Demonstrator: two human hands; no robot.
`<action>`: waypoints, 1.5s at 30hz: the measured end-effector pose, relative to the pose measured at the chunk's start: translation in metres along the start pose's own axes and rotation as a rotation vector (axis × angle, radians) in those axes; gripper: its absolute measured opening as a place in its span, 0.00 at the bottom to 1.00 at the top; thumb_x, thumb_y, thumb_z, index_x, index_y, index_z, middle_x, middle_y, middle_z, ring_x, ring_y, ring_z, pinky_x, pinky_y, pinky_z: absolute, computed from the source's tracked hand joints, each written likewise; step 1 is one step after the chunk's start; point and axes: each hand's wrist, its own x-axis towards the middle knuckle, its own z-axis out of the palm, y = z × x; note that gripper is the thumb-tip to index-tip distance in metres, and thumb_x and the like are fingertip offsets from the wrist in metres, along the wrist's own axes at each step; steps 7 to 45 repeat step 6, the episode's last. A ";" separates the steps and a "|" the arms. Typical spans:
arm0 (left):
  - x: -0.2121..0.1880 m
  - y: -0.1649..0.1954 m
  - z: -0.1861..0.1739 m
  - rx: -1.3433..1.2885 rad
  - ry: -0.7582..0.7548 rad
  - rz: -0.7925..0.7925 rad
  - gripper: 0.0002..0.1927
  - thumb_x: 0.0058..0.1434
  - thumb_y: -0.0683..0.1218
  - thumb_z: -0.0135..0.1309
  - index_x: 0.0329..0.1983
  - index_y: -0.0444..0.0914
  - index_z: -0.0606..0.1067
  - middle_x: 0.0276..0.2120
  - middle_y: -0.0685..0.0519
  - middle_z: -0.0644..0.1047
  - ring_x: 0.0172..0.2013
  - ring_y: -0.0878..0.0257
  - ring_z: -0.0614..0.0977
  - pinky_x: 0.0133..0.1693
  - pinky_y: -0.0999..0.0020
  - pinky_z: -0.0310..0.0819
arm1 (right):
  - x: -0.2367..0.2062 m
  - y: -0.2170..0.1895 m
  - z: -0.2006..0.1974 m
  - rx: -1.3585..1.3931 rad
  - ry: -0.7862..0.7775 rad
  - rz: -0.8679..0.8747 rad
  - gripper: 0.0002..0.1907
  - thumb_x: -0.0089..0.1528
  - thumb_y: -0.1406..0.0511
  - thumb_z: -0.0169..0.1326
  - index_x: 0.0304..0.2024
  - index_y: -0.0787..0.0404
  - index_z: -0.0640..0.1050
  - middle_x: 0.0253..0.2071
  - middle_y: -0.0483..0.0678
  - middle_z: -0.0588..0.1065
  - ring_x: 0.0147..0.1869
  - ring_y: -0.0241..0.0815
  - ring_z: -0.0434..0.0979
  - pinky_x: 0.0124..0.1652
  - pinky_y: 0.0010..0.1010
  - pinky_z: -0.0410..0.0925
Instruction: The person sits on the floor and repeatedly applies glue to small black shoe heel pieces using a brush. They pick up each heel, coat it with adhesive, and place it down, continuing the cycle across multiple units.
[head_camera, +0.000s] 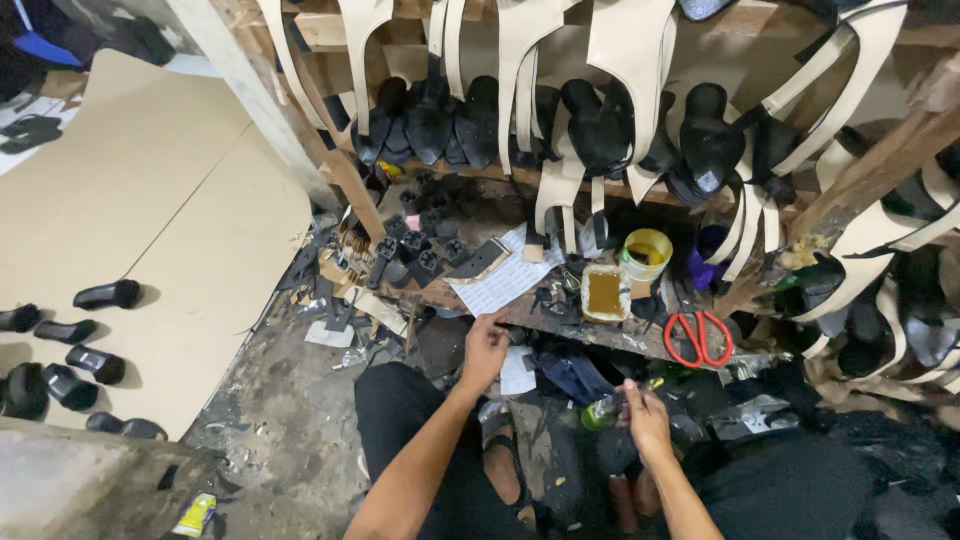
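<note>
Left hand (486, 350) open, touching bench edge (560, 322) | right hand (647, 420) clamped on green bottle (600, 411)

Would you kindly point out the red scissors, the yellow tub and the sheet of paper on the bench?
red scissors (698, 338), head view, on the handle loops.
yellow tub (647, 243), head view, on its rim.
sheet of paper (500, 282), head view, on its middle.

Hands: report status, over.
Left hand reaching at paper sheet on bench edge. Right hand pinching small green-tipped object. Red scissors nearby, untouched.
</note>
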 end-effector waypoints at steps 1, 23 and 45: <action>0.005 0.003 -0.001 -0.008 0.058 0.006 0.23 0.59 0.33 0.53 0.57 0.40 0.78 0.46 0.49 0.77 0.38 0.63 0.80 0.38 0.70 0.77 | -0.001 0.001 -0.001 -0.039 -0.006 -0.072 0.22 0.67 0.52 0.52 0.38 0.65 0.82 0.25 0.45 0.72 0.27 0.35 0.72 0.28 0.29 0.70; 0.019 0.012 -0.014 -0.011 0.100 -0.047 0.24 0.57 0.33 0.52 0.57 0.39 0.78 0.48 0.49 0.78 0.37 0.64 0.80 0.37 0.71 0.75 | -0.004 0.004 -0.003 -0.341 -0.083 -0.436 0.12 0.66 0.60 0.52 0.39 0.61 0.82 0.32 0.46 0.77 0.34 0.40 0.77 0.36 0.32 0.70; 0.019 0.012 -0.014 -0.011 0.100 -0.047 0.24 0.57 0.33 0.52 0.57 0.39 0.78 0.48 0.49 0.78 0.37 0.64 0.80 0.37 0.71 0.75 | -0.004 0.004 -0.003 -0.341 -0.083 -0.436 0.12 0.66 0.60 0.52 0.39 0.61 0.82 0.32 0.46 0.77 0.34 0.40 0.77 0.36 0.32 0.70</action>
